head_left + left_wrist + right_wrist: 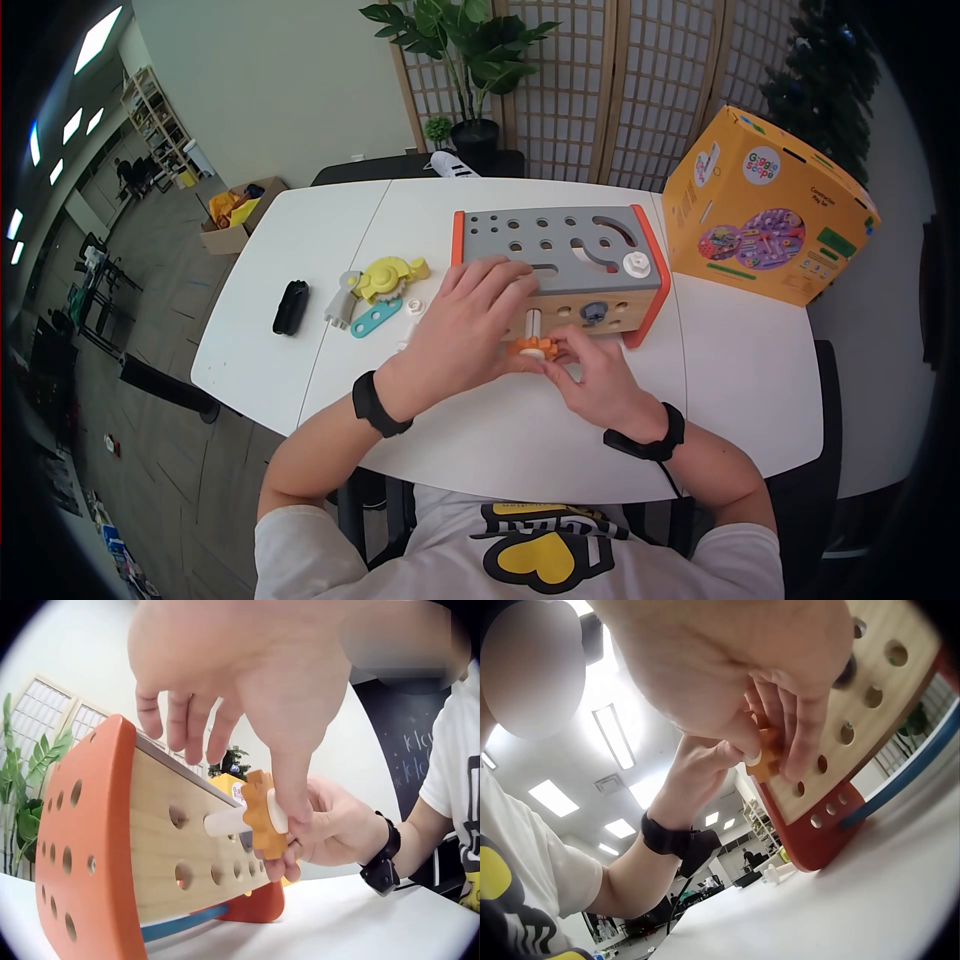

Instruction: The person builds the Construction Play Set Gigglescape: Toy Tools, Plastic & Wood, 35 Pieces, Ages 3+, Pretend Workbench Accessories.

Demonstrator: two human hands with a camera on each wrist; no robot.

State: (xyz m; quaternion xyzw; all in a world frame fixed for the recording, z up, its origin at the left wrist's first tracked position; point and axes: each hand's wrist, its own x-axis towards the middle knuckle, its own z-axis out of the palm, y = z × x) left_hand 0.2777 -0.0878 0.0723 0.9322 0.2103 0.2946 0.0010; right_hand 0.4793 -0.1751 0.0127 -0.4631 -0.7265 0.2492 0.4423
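A wooden toy workbench with a grey holed top and red-orange end panels stands on the table. A white toy bolt points into its wooden front, with an orange toy gear on its shank. My left hand lies over the bench's top edge, fingers extended, while its straight thumb presses the bolt's white head in the left wrist view. From the other side, my right hand pinches the gear between thumb and fingers. A dark blue-grey toy bolt head sits in the front panel, right of the gear.
Left of the bench are yellow toy pieces, a grey toy piece, a teal strip, a white toy nut and a black case. A yellow-orange box stands at the back right of the white table.
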